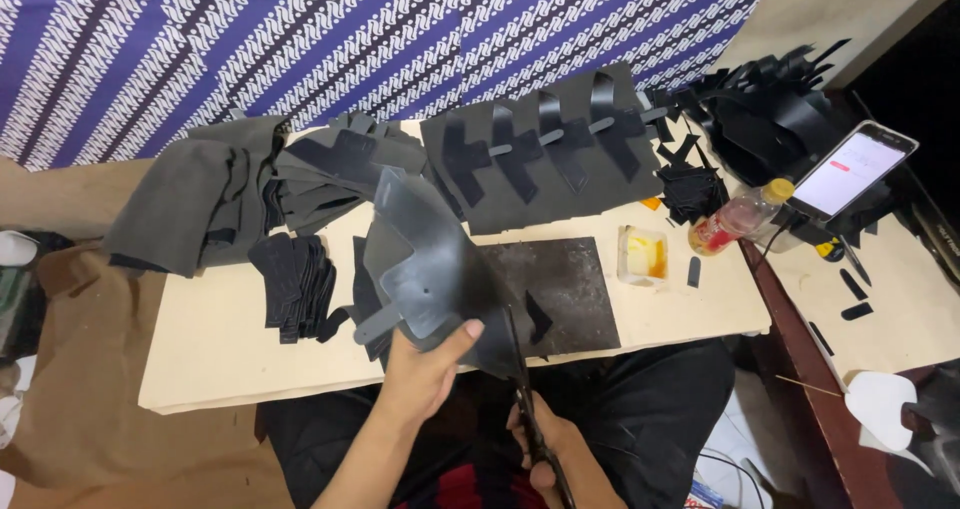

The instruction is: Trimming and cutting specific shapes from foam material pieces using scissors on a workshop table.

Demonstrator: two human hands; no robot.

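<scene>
My left hand [425, 369] grips the lower edge of a curved dark grey leather piece [430, 254], holding it up over the front of a low wooden board [215, 339]. My right hand [545, 449] is closed on black scissors [520, 369], whose blades point up into the piece's right lower edge. A small black offcut [538, 319] lies just right of the blades on a dark cutting mat [565, 289].
Stacks of black cut pieces [295, 284], grey material [195, 204] and a row of strapped pieces [545, 154] cover the board's back. A small glue tub [642, 256], a bottle [738, 216], a lit phone [852, 171] and black scraps [770, 104] sit at right.
</scene>
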